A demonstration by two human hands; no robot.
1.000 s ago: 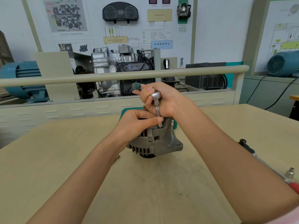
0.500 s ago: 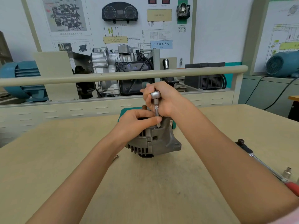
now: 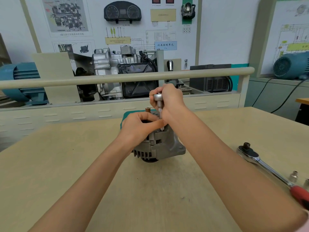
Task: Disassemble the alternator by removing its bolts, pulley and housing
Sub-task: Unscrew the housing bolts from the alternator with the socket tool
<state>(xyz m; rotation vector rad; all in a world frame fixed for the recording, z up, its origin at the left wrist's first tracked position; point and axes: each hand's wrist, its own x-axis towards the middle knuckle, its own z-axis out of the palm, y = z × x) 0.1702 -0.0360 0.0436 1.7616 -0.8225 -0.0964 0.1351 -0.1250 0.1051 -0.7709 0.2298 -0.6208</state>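
Note:
A grey alternator stands on the wooden table in the middle of the head view. My left hand grips its top, with the thumb lying against a thin driver shaft. My right hand is curled round a small ratchet driver that stands upright, its tip down on the housing's upper edge. A copper terminal stud sticks up behind my left hand. The bolt under the tip is hidden.
A large ratchet wrench with a red grip lies on the table at the right, with two loose sockets beside it. A teal block sits behind the alternator. A rail and engine display stand beyond the table.
My right hand has turned on the driver, its fingers drawing in over the head. The left hand and alternator have stayed put.

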